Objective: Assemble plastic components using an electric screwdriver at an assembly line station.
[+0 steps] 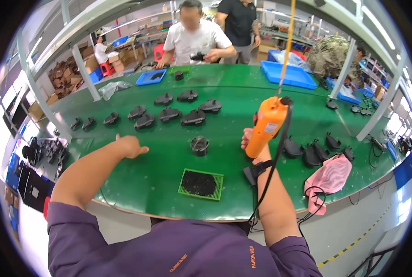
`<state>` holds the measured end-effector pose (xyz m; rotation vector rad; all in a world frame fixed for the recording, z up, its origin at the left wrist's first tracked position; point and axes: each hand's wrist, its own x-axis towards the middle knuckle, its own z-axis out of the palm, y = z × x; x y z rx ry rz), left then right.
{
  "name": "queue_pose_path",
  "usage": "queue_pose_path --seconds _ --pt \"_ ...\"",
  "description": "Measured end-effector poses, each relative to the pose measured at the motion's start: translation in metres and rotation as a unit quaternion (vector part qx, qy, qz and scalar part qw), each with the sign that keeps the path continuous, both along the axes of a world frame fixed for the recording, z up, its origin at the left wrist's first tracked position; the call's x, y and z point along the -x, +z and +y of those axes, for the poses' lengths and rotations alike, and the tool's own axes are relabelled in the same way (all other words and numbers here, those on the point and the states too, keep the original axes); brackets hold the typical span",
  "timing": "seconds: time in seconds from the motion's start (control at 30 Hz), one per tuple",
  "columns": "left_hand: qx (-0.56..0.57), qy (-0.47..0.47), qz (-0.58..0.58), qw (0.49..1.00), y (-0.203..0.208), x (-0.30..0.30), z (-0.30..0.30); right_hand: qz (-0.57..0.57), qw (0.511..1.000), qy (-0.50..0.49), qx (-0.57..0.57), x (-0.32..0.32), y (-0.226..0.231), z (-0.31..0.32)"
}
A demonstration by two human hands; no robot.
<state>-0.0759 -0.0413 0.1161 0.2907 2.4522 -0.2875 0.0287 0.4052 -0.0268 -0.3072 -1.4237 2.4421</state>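
Observation:
My left hand (130, 146) hovers over the left part of the green workbench (164, 161). Its thumb and a finger are stretched apart and nothing is in it. An orange electric power tool (266, 124) hangs upright from a yellow cord, in front of my right hand (247, 138). Only some fingers show beside the tool's left edge, so its grip is hidden. A dark strap (264, 167) circles my right wrist. Between my hands stands a small round clear container (199, 146) with dark contents. Nearer me, a green tray (220, 187) holds many small black parts.
Several black molded housings (169, 114) lie in rows beyond my left hand; more dark parts (312, 156) are at right beside a pink mesh bag (330, 175). Blue trays (288, 75) sit farther back. Across the bench a person (197, 39) handles a dark part.

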Motion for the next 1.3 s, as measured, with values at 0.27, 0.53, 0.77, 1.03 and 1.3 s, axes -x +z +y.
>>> queue_pose_path --seconds 0.27,0.53,0.77,1.03,1.3 --pt "0.012 -0.051 -0.005 0.999 0.011 0.003 0.008 0.062 0.992 0.021 0.109 -0.021 0.042 -0.023" --pt "0.001 -0.011 -0.073 0.997 0.04 0.015 0.011 0.031 0.993 0.084 0.078 -0.003 -0.017 -0.01" --pt "-0.071 -0.244 -0.029 0.967 -0.012 0.068 -0.028 -0.057 0.997 -0.027 -0.052 -0.019 0.03 -0.02" --pt "-0.088 -0.179 0.151 0.968 0.024 -0.005 0.022 -0.085 0.995 -0.017 -0.054 -0.022 0.033 -0.022" --pt "-0.476 -0.306 0.03 0.824 0.046 -0.042 0.192 0.048 0.981 -0.049 0.183 -0.017 0.041 -0.012"
